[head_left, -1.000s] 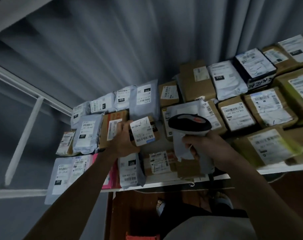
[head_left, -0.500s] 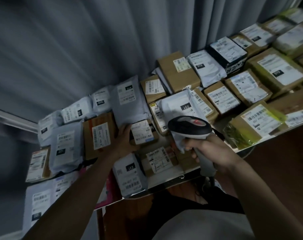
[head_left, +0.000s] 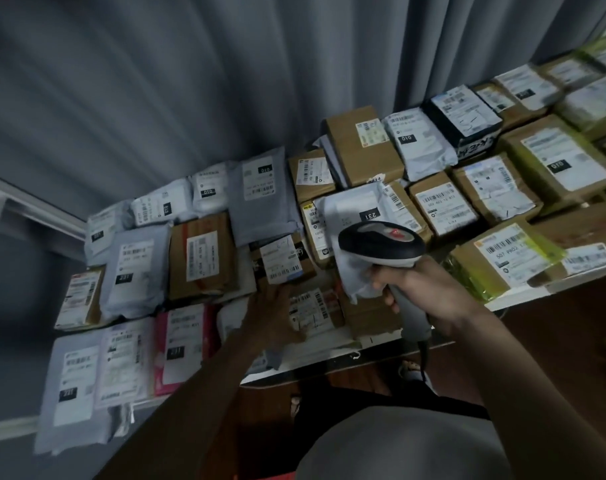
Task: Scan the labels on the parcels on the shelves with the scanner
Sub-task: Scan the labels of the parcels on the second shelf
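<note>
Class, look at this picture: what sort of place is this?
Probably a parcel depot or pickup point: labelled brown cardboard boxes and grey plastic mailers crowd a white shelf, and the right hand holds a black-and-grey barcode scanner.

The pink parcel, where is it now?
Head view, lower left: the pink parcel lies on the shelf's front row, just left of the left hand, below a brown box.

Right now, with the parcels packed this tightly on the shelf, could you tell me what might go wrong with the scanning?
1. Labels lie side by side under the scanner, so it might read a neighbour's barcode.
2. The right hand grips a white bag together with the scanner; the bag could cover labels beneath.
3. The grey mailer at the left hangs over the shelf edge; a nudge from the left hand could push it off.
</note>
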